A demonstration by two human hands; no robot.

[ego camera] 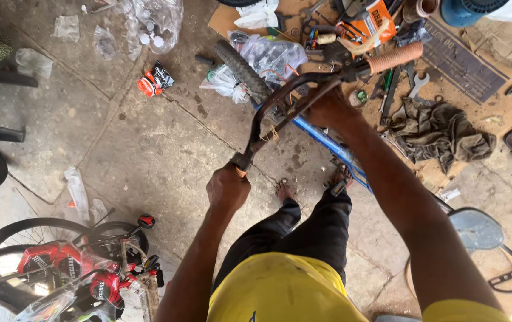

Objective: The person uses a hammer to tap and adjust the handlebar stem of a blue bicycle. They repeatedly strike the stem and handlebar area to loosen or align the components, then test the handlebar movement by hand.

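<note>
The left hand (pixel 228 188) is wrapped tight around the near end of a dark, rusty bicycle handlebar (pixel 285 98), fingers closed over the grip end. The right hand (pixel 325 109) is closed on the same bar further along, near its middle where the bar meets the stem, its fingers mostly hidden behind the tubing. The handlebar runs from the left fist up and to the right, ending in an orange rubber grip (pixel 395 58) at the far right. Behind the bar a knobby front tyre (pixel 243 70) points away from the person, and the blue bicycle frame (pixel 333 150) slants down to the right between the bare feet (pixel 282 191).

On the far side lies a sheet of cardboard (pixel 476 65) crowded with tools: an open-ended spanner (pixel 415 85), a crumpled olive rag (pixel 441 131), an orange box (pixel 368 24) and clear plastic bags (pixel 271 56). A red and black packet (pixel 154 80) lies on the concrete floor (pixel 142 155) to the left. At the near left stands a small red children's bicycle (pixel 77 262) partly wrapped in plastic. A grey bicycle saddle (pixel 476 229) sits just right of the right forearm
</note>
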